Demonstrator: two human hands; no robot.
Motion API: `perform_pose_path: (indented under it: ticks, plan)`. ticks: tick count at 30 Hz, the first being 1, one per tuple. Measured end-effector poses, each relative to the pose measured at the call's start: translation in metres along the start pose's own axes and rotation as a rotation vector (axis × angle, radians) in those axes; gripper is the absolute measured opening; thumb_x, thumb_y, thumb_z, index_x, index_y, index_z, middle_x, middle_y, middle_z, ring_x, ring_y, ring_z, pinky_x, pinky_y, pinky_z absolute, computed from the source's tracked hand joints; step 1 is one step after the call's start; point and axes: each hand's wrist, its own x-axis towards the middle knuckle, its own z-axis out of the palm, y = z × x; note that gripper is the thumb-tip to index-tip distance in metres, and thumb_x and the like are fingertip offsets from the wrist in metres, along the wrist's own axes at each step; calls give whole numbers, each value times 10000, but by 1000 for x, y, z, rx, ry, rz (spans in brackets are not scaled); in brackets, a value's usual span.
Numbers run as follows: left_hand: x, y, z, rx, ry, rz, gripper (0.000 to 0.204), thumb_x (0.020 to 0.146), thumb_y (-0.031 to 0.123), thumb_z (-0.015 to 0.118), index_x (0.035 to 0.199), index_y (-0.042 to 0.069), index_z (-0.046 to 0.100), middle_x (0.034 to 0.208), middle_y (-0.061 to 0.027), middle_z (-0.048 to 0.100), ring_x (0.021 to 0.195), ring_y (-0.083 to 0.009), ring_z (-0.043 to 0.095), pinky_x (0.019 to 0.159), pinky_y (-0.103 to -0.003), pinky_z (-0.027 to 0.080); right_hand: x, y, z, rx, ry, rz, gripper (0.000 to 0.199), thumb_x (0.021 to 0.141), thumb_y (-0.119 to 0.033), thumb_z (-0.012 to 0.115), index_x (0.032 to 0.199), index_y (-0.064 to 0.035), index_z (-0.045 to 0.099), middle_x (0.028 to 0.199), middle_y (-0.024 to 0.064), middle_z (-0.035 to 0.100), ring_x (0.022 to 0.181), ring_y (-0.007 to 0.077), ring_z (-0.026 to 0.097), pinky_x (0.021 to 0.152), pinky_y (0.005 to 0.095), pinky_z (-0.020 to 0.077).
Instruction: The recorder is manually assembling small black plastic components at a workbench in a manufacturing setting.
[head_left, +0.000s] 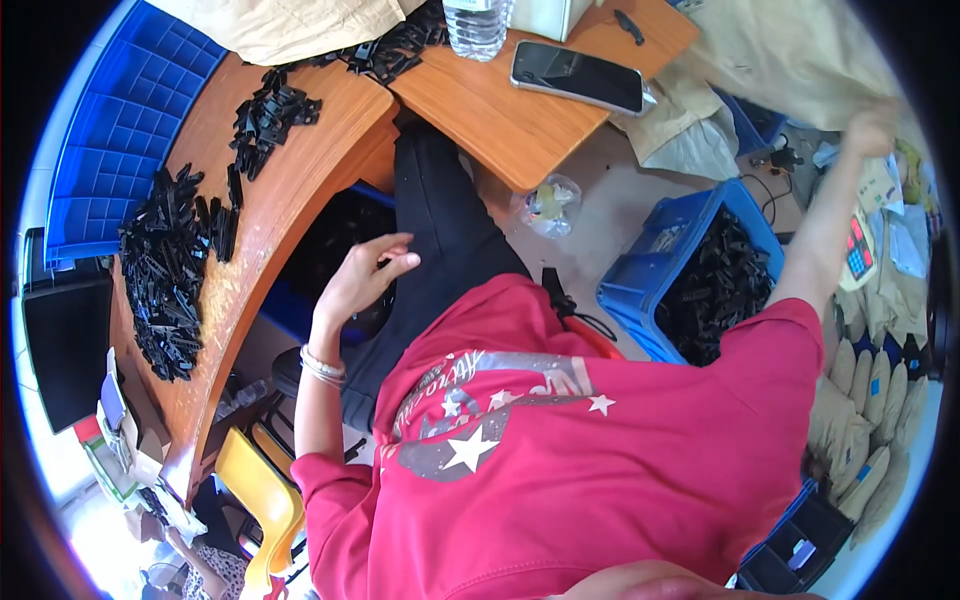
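Two hands are up in the air, and neither one holds a thing. The left hand (368,268) hangs loose over the lap, its grip open and the fingers softly curled, with thin bangles on the wrist. Just past it, toward 12 o'clock, is the dark trouser leg (445,215), and the curved edge of the wooden bench (290,190) runs by at 10 o'clock. The right hand (872,128) is stretched far out toward 2 o'clock, with its grip pressed on a big tan paper sack (800,55); it is blurry, so I cannot tell if the fingers pinch the paper or only touch it. Below that arm, at 7 o'clock from the hand, sits a blue crate (640,275) on the floor, full of small black plastic parts. More of the same black parts (175,265) lie in heaps on the bench, well away to the left. A dark phone (578,76) lies flat on a second wooden top at 12 o'clock, with a clear water bottle (476,25) just beside it. A blue tray (120,130) with many little squares sits at 10 o'clock. Small tan packets (860,400) are lined up at 4 o'clock.
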Motion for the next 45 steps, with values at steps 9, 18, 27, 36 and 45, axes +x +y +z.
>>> perform_pose_path:
  ticks: [9,18,27,36,45]
  plan:
    - [5,-14,-2,53,-31,-223,500,893,294,672,1236,-54,567,1099,-192,670,1026,-252,649,909,-346,494,1,-67,148,146,-310,-415,628,903,-572,484,1298,-89,557,1188,240,619,1133,391,579,947,453,449]
    - [12,-34,17,-8,-40,-48,596,866,453,657,1191,-43,604,1066,-222,669,1002,-333,654,869,-368,506,15,-51,172,660,-528,-417,614,881,-436,632,1286,20,558,1289,155,585,1208,267,528,1046,362,381]
    - [-65,-35,-30,-174,377,-122,350,849,241,714,1041,-49,673,875,-180,696,818,-233,684,747,-309,527,18,-79,95,717,-8,-212,973,744,-436,805,1378,112,309,1317,270,517,1184,355,537,992,429,426]
    - [-60,-103,-114,525,1233,48,204,800,120,705,969,15,659,994,-131,593,924,-299,576,775,-372,491,94,-213,20,619,501,-802,534,854,-381,697,1021,111,572,1065,277,600,1003,357,582,902,419,446]
    - [-48,-104,-100,734,1280,21,276,712,29,698,951,10,561,990,-143,536,890,-316,527,776,-399,456,-427,-425,-71,973,-835,-1598,179,892,-89,612,1055,-75,687,946,84,666,890,298,639,773,350,514]
